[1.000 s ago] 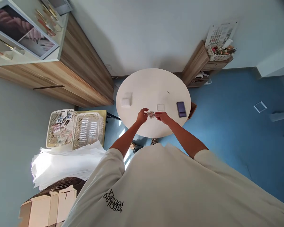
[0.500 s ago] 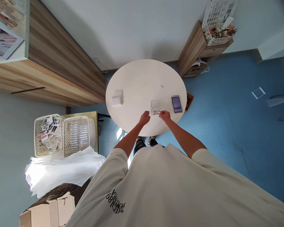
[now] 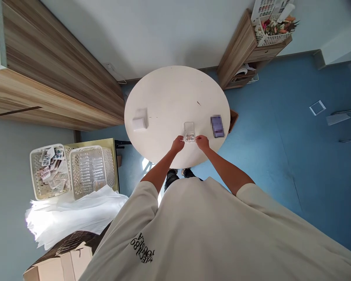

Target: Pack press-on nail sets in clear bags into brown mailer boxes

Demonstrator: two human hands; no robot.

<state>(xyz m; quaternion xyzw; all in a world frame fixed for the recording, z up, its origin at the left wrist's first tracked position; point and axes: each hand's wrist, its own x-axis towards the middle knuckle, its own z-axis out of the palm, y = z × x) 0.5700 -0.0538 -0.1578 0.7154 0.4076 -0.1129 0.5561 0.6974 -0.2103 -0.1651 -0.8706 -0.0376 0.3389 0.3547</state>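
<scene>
A small clear plastic box (image 3: 189, 133) lies on the round white table (image 3: 175, 84) with its lid (image 3: 188, 126) folded open, away from me. Rows of tiny coloured pieces, too small to name, fill its near half. My left hand (image 3: 178, 144) is at the box's left edge, fingers closed together against it. On the opposite side, my right hand (image 3: 202, 143) pinches at the box's right edge. The fingertips are small in view, so the exact grip is hard to see.
A white stack (image 3: 139, 120) sits on the table's left, and a blurred purple object (image 3: 217, 126) on its right. Left of the table are two white baskets (image 3: 87, 171) and white sheets (image 3: 78, 214). A wooden cabinet (image 3: 245, 50) stands behind right.
More of the coloured pieces now show in the box's near half, in fuller rows. My left hand has come closer to the box's edge. The camera view has shifted slightly.
</scene>
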